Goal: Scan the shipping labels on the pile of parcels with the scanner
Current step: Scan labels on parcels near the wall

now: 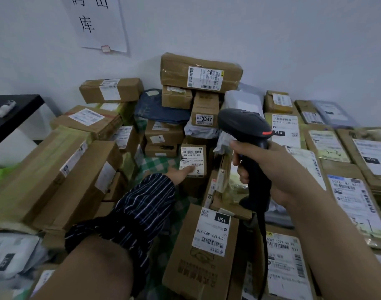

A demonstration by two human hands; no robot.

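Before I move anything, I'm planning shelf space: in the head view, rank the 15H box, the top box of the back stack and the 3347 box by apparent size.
1. 15H box, but it is nearest the camera, so unsure.
2. top box of the back stack.
3. 3347 box.

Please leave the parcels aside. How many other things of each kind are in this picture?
scanner: 1
hands: 2, the left hand and the right hand
paper sign on the wall: 1
black table: 1
small white object on it: 1
Total: 6
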